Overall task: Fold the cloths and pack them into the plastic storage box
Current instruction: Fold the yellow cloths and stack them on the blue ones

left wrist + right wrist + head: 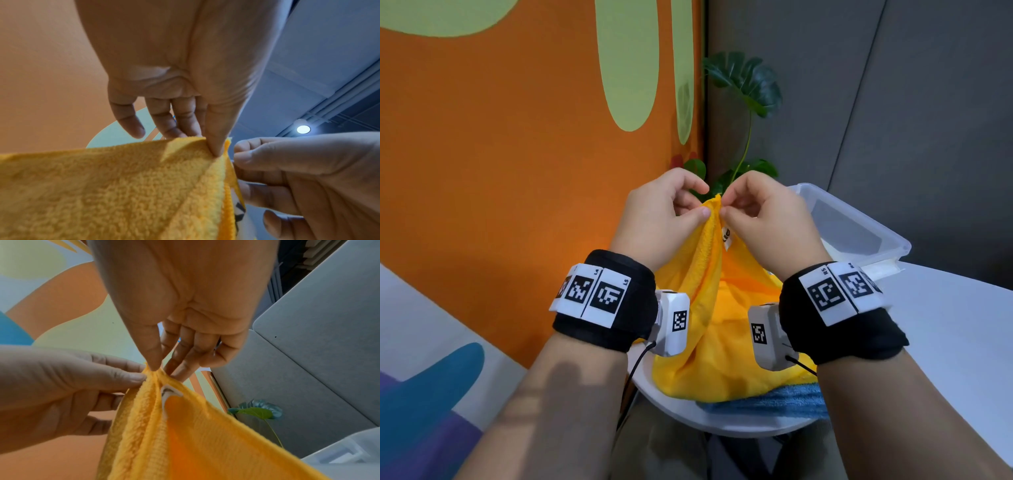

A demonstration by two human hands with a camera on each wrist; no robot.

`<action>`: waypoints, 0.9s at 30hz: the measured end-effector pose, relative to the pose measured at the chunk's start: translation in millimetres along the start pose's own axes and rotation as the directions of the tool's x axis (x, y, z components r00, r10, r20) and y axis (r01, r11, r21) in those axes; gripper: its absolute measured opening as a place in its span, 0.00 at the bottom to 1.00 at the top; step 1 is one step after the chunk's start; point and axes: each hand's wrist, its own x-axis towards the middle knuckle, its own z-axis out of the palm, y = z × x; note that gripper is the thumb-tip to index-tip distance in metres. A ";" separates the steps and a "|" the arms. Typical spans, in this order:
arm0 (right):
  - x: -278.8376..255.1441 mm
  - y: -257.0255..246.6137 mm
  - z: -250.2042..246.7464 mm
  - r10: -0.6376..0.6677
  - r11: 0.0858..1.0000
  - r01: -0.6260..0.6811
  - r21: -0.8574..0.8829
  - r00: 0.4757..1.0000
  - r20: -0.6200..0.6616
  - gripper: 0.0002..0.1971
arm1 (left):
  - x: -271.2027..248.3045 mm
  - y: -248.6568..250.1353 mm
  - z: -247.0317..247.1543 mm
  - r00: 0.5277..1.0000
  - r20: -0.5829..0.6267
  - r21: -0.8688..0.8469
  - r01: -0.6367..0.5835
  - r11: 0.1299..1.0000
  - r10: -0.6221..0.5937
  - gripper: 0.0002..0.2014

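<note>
**foldfan:** Head view first: left hand (664, 212) and right hand (760, 219) are both raised, pinching the top of the yellow microfibre cloth (722, 308) right next to each other. The rest of it hangs down onto the white table (945, 325), over a blue cloth (774, 401). The clear plastic storage box (859, 222) sits just behind the right hand. I'd say the step is matching up corners, so get the edges flush before letting it down, or the fold goes crooked.

**boxpacker:** Agreed. Left wrist view: thumb (216, 142) presses the hem against the fingers behind it, and the little finger hangs loose. So it's closed on the cloth, thumb and fingertips only.

**foldfan:** Right wrist view, same deal: thumb and fingertips (179, 371) nip the bunched corner just above the white care label (166, 391), left thumb almost touching. I'd keep the label inside the fold. Can't tell how much is in the box from here.
</note>
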 end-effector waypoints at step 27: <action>-8.0 13.0 18.8 0.287 0.849 -0.132 -0.511 0.928 0.238 0.11 | 10.0 6.3 -8.9 0.976 -0.218 0.082 -0.006 0.997 0.024 0.07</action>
